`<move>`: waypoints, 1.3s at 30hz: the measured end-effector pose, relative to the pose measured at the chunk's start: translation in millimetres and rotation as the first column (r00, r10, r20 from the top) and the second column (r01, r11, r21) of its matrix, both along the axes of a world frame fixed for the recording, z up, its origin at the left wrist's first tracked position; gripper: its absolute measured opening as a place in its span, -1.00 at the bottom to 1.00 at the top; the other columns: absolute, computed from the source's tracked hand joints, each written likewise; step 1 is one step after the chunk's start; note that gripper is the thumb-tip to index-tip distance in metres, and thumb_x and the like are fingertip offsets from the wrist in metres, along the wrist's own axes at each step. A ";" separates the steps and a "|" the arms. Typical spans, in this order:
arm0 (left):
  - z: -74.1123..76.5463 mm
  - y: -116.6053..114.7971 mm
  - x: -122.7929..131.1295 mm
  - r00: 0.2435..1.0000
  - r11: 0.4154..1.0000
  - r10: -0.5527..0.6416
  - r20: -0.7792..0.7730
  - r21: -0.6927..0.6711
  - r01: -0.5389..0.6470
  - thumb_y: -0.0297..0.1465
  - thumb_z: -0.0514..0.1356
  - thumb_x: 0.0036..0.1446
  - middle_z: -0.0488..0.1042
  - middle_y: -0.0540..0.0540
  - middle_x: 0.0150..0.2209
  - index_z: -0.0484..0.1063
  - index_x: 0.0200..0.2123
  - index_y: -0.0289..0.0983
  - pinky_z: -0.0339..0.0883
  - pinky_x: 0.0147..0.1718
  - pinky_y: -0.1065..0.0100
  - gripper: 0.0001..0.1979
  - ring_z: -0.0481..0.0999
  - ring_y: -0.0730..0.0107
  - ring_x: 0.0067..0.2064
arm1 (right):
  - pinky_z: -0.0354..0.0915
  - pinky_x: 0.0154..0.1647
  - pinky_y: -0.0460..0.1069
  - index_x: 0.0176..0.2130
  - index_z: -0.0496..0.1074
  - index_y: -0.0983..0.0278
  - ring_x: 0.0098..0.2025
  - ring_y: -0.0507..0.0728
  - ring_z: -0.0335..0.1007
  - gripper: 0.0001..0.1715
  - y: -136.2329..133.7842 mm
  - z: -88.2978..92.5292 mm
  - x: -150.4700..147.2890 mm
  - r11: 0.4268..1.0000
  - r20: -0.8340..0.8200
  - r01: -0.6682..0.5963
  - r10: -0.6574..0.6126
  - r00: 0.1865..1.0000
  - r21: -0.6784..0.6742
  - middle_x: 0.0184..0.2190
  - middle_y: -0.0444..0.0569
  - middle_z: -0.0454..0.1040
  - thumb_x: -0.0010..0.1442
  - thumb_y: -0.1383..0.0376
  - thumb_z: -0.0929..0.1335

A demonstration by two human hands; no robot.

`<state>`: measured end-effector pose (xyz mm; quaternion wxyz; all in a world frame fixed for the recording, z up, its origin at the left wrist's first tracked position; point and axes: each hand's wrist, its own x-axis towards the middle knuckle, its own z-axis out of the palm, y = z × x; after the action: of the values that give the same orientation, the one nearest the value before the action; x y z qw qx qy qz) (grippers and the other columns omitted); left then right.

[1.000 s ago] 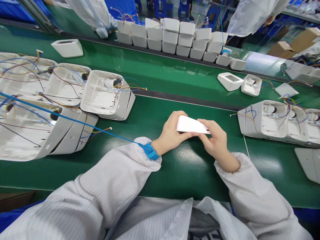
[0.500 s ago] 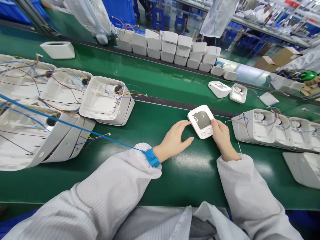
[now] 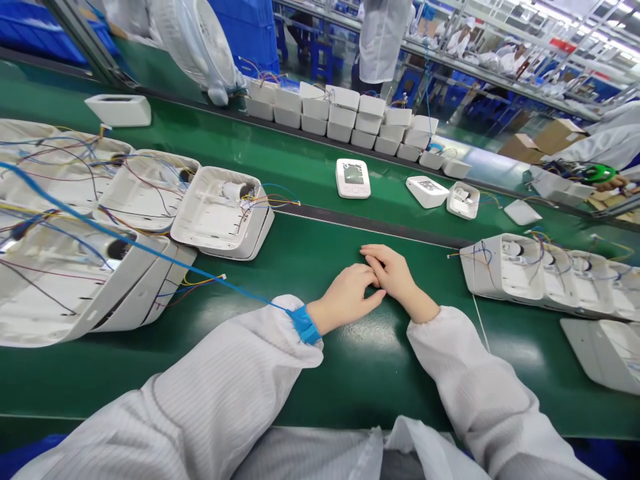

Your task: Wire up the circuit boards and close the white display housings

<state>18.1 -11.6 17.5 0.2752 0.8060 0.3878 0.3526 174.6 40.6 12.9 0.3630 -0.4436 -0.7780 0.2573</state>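
Note:
My left hand rests over the green work surface, fingers loosely stretched and thumb apart, holding nothing. Its fingertips meet my right hand, whose fingers are also loosely extended with nothing in them. A blue wrist strap with a cord is around my left wrist. Beyond both hands, a white monitor with a grey screen, like a blood pressure monitor, lies face up on the far green strip, apart from my hands.
Open white housings with wires crowd the left side, and a row of similar housings stands at right. Stacked white cases line the far edge beside a fan. Another monitor lies farther right. A co-worker's gloved hand shows at far right.
My right hand has let go of the white monitor, which now lies on the far strip. That hand has moved left to meet my left hand. The view has shifted slightly.

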 end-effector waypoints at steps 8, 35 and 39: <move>2.1 0.1 -0.4 0.996 0.998 -0.054 -0.068 0.016 0.056 -0.37 0.21 0.17 0.56 -0.13 -0.22 0.46 -0.33 -0.25 0.39 -0.04 0.09 -0.92 0.51 0.17 -0.11 | 0.42 -0.01 0.08 -0.21 0.55 0.25 -0.10 0.12 0.51 -0.82 -3.3 -0.1 5.1 0.996 0.041 -0.041 0.038 0.998 0.078 -0.15 0.02 0.59 0.29 0.32 0.33; -0.6 1.9 -3.4 0.991 0.994 -0.092 -0.102 0.047 0.098 -0.39 0.23 0.18 0.59 -0.10 -0.15 0.51 -0.22 -0.25 0.36 0.04 0.09 -0.89 0.50 0.17 -0.02 | 0.42 -0.01 0.07 -0.26 0.57 0.26 -0.11 0.13 0.52 -0.84 -0.9 -2.5 1.3 0.998 0.012 -0.032 0.031 0.999 0.059 -0.18 0.04 0.59 0.27 0.36 0.35; 0.9 0.8 -3.4 0.991 0.995 -0.093 -0.091 0.039 0.097 -0.39 0.23 0.18 0.59 -0.10 -0.14 0.51 -0.22 -0.24 0.36 0.04 0.07 -0.89 0.49 0.16 -0.02 | 0.42 -0.02 0.05 -0.26 0.57 0.24 -0.12 0.12 0.52 -0.85 0.1 -1.9 1.4 0.998 0.007 -0.037 0.037 0.999 0.045 -0.19 0.01 0.59 0.27 0.34 0.35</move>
<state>14.7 -10.7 18.4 0.2565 0.8442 0.3532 0.3110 176.0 40.7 10.9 0.3657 -0.4216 -0.7928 0.2450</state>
